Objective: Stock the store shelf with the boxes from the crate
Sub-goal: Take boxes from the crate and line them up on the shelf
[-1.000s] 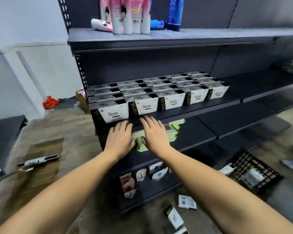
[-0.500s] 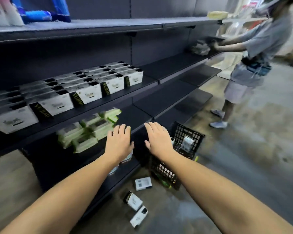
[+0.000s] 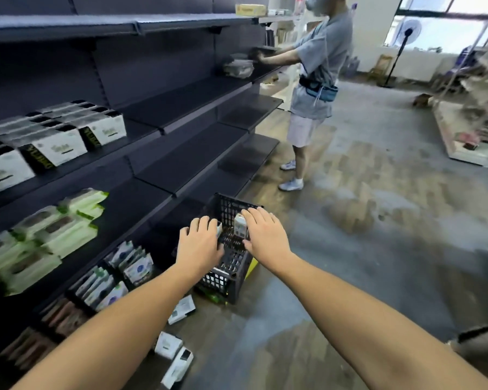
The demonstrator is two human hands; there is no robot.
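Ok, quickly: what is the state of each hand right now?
Left hand: open, fingers straight over the black plastic lattice crate, holding nothing.
Right hand: open, fingers straight beside a small white cardboard box, not holding it.

dark shelf (image 3: 186, 108) holds white boxes (image 3: 57, 147), green packs (image 3: 65, 235); floor (image 3: 378, 249) carries black crate (image 3: 231, 273), loose boxes (image 3: 168, 344).

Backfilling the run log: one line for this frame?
stage: pickup | left hand: open, over crate | right hand: open, over white box in crate | grasp: none yet
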